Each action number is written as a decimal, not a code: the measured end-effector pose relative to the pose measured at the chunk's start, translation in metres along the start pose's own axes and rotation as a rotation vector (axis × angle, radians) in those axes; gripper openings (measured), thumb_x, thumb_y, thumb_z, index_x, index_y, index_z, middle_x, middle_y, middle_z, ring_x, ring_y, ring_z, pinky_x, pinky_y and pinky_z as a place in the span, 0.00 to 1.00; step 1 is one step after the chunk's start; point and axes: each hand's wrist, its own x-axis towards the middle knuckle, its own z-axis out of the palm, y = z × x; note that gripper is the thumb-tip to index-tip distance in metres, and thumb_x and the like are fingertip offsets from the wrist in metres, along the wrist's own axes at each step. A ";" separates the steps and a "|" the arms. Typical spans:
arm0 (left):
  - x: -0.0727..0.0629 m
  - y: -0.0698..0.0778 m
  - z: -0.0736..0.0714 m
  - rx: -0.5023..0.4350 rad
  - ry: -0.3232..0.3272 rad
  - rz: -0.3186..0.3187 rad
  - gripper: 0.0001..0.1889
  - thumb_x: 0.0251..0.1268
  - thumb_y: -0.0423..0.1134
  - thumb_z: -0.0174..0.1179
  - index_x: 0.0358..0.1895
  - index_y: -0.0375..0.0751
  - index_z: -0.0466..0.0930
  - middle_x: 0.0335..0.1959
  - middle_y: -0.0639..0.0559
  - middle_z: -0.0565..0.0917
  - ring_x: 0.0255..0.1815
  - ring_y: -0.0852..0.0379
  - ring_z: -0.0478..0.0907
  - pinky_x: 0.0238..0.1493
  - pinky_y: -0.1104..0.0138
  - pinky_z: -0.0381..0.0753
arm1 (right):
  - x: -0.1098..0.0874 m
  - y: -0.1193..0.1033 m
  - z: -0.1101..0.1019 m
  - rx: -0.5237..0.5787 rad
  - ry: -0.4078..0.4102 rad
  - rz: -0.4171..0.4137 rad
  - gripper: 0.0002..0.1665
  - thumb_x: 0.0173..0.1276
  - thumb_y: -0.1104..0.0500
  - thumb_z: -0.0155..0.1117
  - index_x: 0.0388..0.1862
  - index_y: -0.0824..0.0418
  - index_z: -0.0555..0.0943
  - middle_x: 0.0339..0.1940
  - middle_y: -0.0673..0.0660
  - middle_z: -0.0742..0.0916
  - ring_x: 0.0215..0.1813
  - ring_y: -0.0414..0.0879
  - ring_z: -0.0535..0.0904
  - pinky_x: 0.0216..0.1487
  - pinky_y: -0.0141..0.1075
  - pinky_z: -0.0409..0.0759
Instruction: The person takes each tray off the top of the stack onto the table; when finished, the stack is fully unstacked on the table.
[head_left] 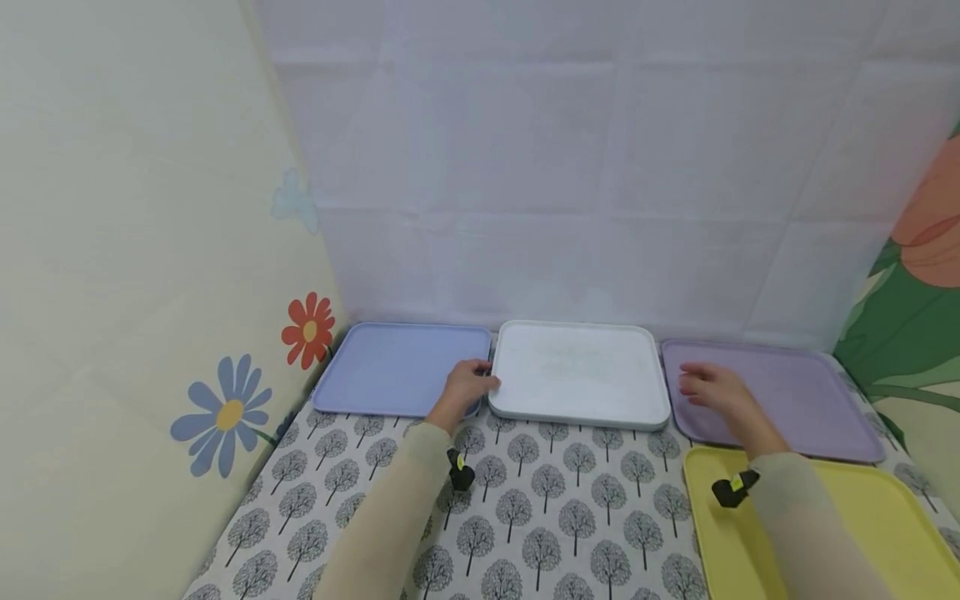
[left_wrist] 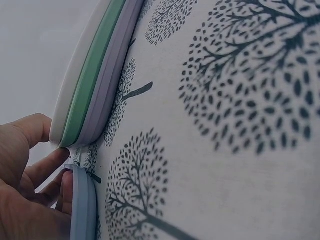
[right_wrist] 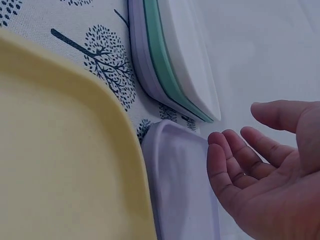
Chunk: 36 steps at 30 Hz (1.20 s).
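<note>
Head view. The stack point(head_left: 577, 419), topped by a white tray point(head_left: 581, 367), lay on the tree-print cloth point(head_left: 540, 508) between a blue tray point(head_left: 408, 367) and a purple tray point(head_left: 787, 396); a yellow tray point(head_left: 877, 500) lay nearer me on the right. I had the left hand point(head_left: 467, 387) at the stack's left edge, thumb and fingers apart. The right hand point(head_left: 712, 390) hung over the purple tray, short of the stack, holding nothing.

Left wrist view. Beneath the white tray showed a green tray point(left_wrist: 92, 75) and a lilac layer point(left_wrist: 111, 75). One fingertip lay at the stack's corner, with other fingers close by the blue rim. The hand was not clamped; how firmly it touched I could not tell. A secure hold on all layers, I judged, needed fingertips under the lilac layer, clear of the blue tray.

Right wrist view. The thumb stood apart from loosely bent fingers. Good practice, in my judgement, called for placing this hand opposite the left and pressing evenly, lest the layers slip out of line.
</note>
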 end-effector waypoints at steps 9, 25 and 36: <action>0.000 0.002 0.000 -0.001 0.011 -0.008 0.24 0.65 0.38 0.63 0.64 0.37 0.78 0.64 0.38 0.77 0.65 0.39 0.74 0.67 0.48 0.75 | 0.009 0.001 0.010 -0.015 0.013 0.047 0.31 0.78 0.61 0.53 0.73 0.78 0.62 0.66 0.80 0.74 0.58 0.62 0.81 0.60 0.47 0.82; 0.003 0.004 0.002 -0.039 0.015 -0.022 0.22 0.64 0.34 0.62 0.62 0.34 0.79 0.59 0.38 0.81 0.61 0.41 0.77 0.64 0.50 0.77 | 0.021 0.008 0.023 -0.043 -0.009 0.141 0.35 0.79 0.57 0.51 0.76 0.76 0.58 0.72 0.78 0.68 0.68 0.68 0.72 0.70 0.55 0.72; 0.002 0.008 -0.001 -0.046 0.013 -0.051 0.21 0.63 0.33 0.62 0.59 0.33 0.80 0.57 0.38 0.82 0.60 0.41 0.77 0.63 0.50 0.77 | 0.024 0.014 0.020 -0.087 -0.037 0.198 0.38 0.79 0.50 0.52 0.77 0.74 0.59 0.74 0.75 0.68 0.71 0.67 0.69 0.75 0.56 0.65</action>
